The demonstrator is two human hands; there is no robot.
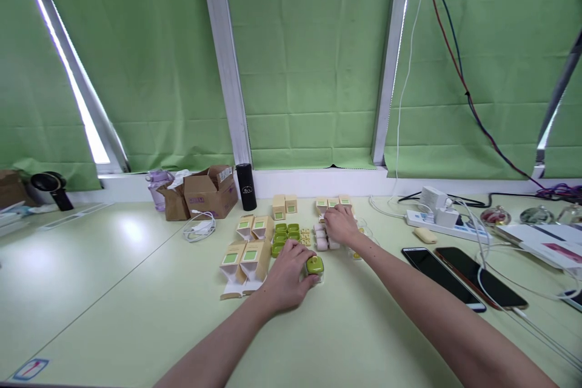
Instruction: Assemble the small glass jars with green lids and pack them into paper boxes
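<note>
Near the middle of the table, my left hand holds a small green lidded container between its thumb and fingers. My right hand reaches farther back, over white-pink containers and just in front of small cream boxes; its fingertips are partly hidden. Several green containers stand in rows behind my left hand, beside small yellow pieces. Larger open cream boxes with green labels are left of that hand. Two more cream boxes stand behind the green containers.
A black tumbler, a cardboard box and a purple bottle stand at the back left. On the right lie two phones, a power strip and loose white cables. A white charger lies left of the boxes.
</note>
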